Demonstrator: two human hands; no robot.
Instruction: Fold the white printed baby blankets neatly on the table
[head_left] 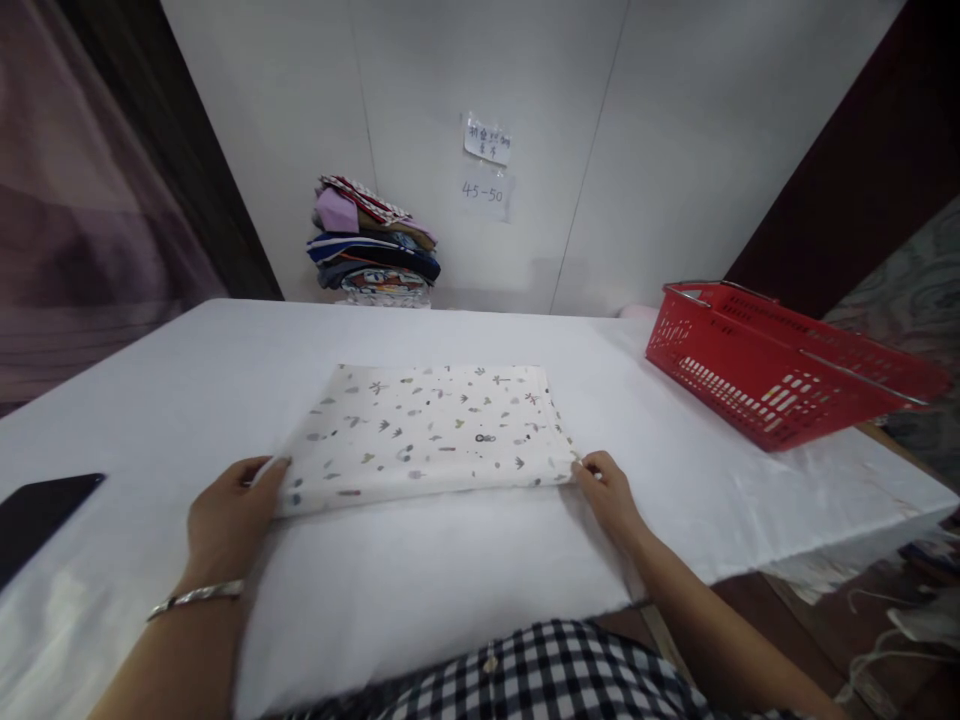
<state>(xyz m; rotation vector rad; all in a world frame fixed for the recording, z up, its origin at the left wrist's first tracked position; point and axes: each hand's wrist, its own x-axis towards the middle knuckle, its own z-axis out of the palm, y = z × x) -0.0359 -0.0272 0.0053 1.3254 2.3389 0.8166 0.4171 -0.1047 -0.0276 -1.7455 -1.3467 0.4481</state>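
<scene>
A folded piece of white fabric (435, 425) with a small scattered print lies on the white-covered table in front of me. My left hand (236, 515) pinches its near left corner between thumb and fingers. At the near right corner, my right hand (606, 490) grips the edge in the same way. The near edge looks slightly raised and rounded between both hands, while the far part lies flat. A silver bracelet (196, 597) circles my left wrist.
A red plastic basket (757, 360) with metal handles stands at the table's right side. Several folded fabrics (375, 245) are stacked at the back against the wall. A dark flat object (45, 515) lies at the left edge. Paper signs (486, 165) hang on the wall.
</scene>
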